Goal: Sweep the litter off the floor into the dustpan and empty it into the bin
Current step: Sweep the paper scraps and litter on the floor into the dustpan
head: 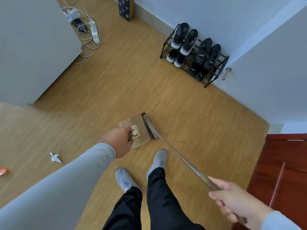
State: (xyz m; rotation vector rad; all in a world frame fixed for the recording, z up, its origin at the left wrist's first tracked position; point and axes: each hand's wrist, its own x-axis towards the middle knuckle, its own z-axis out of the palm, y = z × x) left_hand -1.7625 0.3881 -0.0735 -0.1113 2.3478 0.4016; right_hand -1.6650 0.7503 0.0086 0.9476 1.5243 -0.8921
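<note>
**Broom meets dustpan as loose litter waits on a wooden floor**

A person stands on a pale wood-look floor [103, 90] in a narrow room bounded by light walls, a dark red door [285, 165] at the right and a black shoe rack [194, 55] against the far wall. A tangle of cables and power strips [86, 30] lies in the far corner.

The long-handled broom [179, 156] runs from the right hand [235, 201], whose fingers wrap its grip end, down to a head resting against the open edge of the dustpan [137, 130]. It looks stiff and light, best steered from that upper grip. The left hand [119, 140] is clenched around the dustpan's upright handle; the pan sits on the floor just ahead of the feet, holding what appears to be a small pale scrap. Thin and probably plastic, it should lift easily by the handle but could spill if tipped.

A crumpled white tissue [55, 157] lies well to the left, soft and weightless, likely to skid before the bristles. An orange wrapper [3, 171] sits at the left frame edge. No bin is in view.
</note>
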